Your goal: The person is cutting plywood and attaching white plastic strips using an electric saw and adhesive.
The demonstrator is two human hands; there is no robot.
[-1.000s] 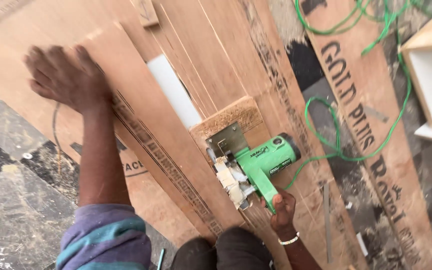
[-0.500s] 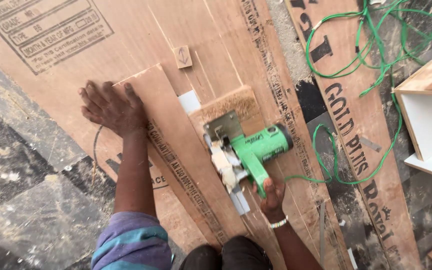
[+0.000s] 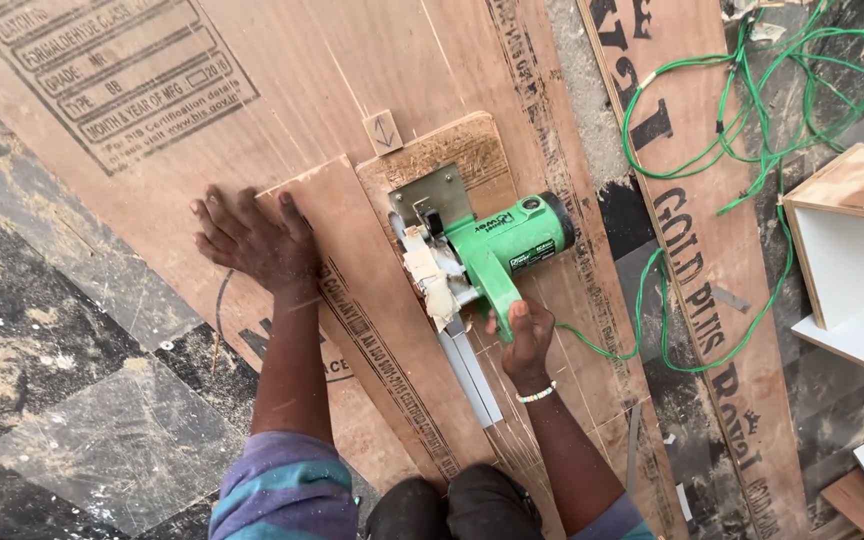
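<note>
Green circular saw point(image 3: 487, 255) sits further up the plywood strip point(image 3: 372, 300) than before; right hand point(image 3: 524, 335) grip clamped on its handle, left hand point(image 3: 252, 240) flat, fingers apart, pressing the strip at frame centre-left.

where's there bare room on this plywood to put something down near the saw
Bare plywood sheet lies above the green circular saw, between the printed stamp and the small wood block. The dusty stone floor left of the left hand is bare too. Crowded: right of the right hand, where the green cord loops.
</note>
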